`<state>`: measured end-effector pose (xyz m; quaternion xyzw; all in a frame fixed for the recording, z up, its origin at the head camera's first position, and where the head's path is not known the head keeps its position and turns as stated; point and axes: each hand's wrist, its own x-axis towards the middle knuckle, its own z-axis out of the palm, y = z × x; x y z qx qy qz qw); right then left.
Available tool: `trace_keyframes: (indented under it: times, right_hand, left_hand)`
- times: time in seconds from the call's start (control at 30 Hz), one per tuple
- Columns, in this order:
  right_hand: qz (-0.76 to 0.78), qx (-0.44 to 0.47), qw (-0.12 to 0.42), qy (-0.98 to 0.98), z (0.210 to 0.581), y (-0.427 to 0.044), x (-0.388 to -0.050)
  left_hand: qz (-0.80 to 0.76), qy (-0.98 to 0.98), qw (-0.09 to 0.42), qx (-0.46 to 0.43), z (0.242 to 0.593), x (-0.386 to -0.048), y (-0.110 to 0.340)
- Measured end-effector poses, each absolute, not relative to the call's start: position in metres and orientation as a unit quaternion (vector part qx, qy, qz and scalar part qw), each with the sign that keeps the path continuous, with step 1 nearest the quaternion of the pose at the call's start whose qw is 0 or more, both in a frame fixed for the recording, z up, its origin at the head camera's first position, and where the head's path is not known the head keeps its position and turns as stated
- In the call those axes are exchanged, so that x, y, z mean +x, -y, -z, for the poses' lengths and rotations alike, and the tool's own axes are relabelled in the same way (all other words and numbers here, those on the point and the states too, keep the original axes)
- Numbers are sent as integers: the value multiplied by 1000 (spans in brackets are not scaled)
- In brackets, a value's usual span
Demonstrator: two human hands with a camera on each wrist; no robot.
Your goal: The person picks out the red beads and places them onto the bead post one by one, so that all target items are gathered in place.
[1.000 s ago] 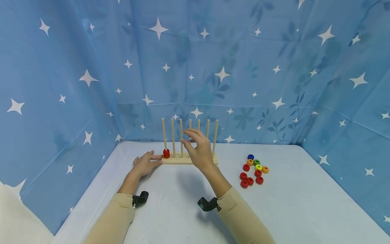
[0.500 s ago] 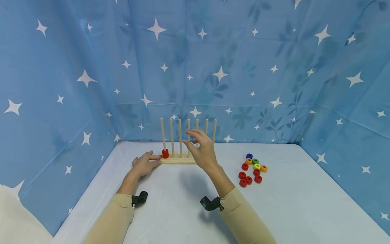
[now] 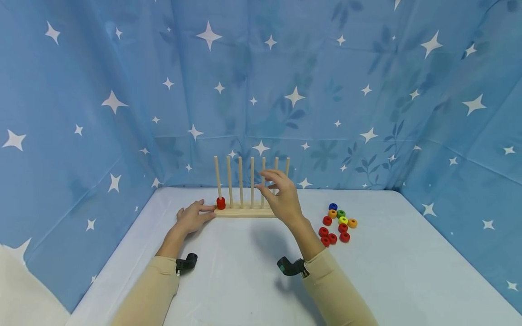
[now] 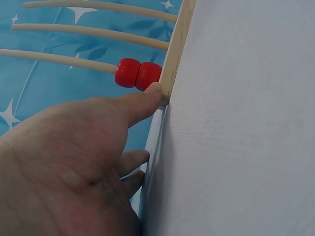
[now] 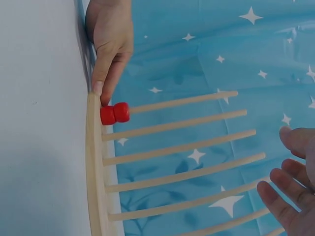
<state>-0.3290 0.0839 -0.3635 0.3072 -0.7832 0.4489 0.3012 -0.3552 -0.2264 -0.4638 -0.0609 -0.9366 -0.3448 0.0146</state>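
We get bright, even light in the head view, a soft shadow (image 3: 267, 239) on the tablecloth (image 3: 228, 285) beneath the right hand (image 3: 283, 199), and dimmer wrist views where lens distortion bows the wooden pegs (image 4: 88, 30).

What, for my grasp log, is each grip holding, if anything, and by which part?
The left grip pinches the wooden rack at the left end of its base; the right grip holds nothing.

The left sleeve (image 3: 147, 290) and right sleeve (image 3: 339, 290) are plain beige and lightly creased; at their ends sit a stubby black left camera (image 3: 189, 262) and a matching right camera (image 3: 290, 267) with a small greenish patch (image 3: 282, 267).
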Motion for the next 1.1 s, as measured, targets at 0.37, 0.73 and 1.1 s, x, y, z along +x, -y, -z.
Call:
trace_keyframes:
  times: [0.37, 0.73, 1.1]
  right_hand:
    - [-455, 293, 298, 786, 359, -97, -329]
    - [-444, 281, 313, 791, 356, -111, -330]
    - [-437, 233, 274, 824, 357, -137, -332]
  left_hand:
    - [349, 935, 16, -63, 463, -358, 227]
    - [351, 934, 15, -66, 464, -357, 228]
    - [338, 939, 20, -65, 465, -355, 228]
